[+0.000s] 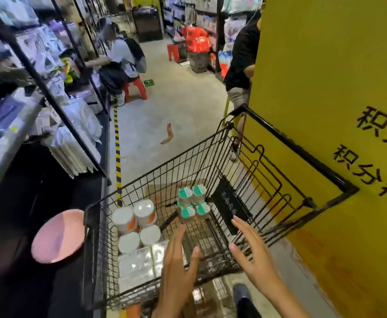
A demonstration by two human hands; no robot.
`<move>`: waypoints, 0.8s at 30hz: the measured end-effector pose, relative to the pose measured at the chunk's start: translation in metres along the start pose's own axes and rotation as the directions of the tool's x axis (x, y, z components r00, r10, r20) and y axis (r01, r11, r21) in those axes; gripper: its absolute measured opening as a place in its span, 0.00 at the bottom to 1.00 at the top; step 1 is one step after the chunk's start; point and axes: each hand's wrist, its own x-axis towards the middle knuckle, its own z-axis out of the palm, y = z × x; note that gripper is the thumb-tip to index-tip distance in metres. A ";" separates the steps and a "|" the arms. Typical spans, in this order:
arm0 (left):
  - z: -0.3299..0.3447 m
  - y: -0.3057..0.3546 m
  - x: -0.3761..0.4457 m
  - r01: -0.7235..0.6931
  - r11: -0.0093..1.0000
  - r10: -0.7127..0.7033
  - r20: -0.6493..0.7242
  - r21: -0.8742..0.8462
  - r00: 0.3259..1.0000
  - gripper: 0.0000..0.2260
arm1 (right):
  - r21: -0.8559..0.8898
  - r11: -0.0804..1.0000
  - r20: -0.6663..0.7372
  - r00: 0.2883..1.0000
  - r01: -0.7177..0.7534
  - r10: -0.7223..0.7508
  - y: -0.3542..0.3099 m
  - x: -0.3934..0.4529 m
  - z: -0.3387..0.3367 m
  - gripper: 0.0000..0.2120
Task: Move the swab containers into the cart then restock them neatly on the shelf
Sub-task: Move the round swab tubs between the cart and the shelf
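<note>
Nearest us, both hands hover over the near end of the cart [298,148], apart from each other and holding nothing. The left hand [176,267] has straight fingers pointing forward above the basket; the right hand [254,251] is spread with its palm turned inward, fingertips close to a black card [230,207] that hangs on the cart's inner flap.

The swab containers are already in the basket. A green pack [192,204] of four small tubs with teal lids sits mid-floor, just ahead of our hands. Four white tubs [137,222] stand bunched in the left corner, and clear flat packs [139,267] lie just behind them against the near wall; the blur leaves us unsure what those hold.

We judge all of it light and rigid: thin plastic tubs that would dent under a hard squeeze, with smooth film that may slide. The green pack looks best taken with a hand on each flank, or from above across the lids. The white tubs we would lift one or two at a time by their sides.

The shelf [11,134] runs along our left, well apart from the tubs. A pink disc [58,236] sits beside the cart's left corner.
</note>
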 end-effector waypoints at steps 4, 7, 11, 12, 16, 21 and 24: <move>0.014 -0.012 0.053 0.061 0.998 -0.061 -0.035 0.012 0.998 0.26 | 0.038 0.999 0.074 0.997 -0.032 0.029 0.022 0.063 0.010 0.30; 0.029 -0.020 0.089 0.111 0.993 -0.110 -0.057 0.027 0.992 0.25 | 0.055 0.995 0.148 0.987 -0.078 0.069 0.042 0.110 0.014 0.29; 0.050 -0.035 0.138 0.237 0.971 -0.235 -0.072 0.017 0.969 0.27 | 0.087 0.982 0.203 0.968 -0.166 0.145 0.073 0.164 0.025 0.28; 0.055 -0.040 0.149 0.255 0.967 -0.253 -0.072 0.016 0.965 0.27 | 0.095 0.978 0.211 0.963 -0.188 0.165 0.081 0.176 0.030 0.28; 0.072 -0.067 0.185 0.318 0.948 -0.316 -0.062 0.018 0.947 0.28 | 0.113 0.947 0.231 0.935 -0.302 0.270 0.107 0.213 0.055 0.32; 0.100 -0.112 0.240 0.389 0.921 -0.388 -0.041 0.031 0.921 0.35 | 0.129 0.888 0.270 0.877 -0.442 0.397 0.149 0.260 0.104 0.39; 0.117 -0.142 0.271 0.385 0.922 -0.384 -0.029 0.041 0.923 0.37 | 0.166 0.846 0.263 0.850 -0.506 0.457 0.173 0.285 0.136 0.43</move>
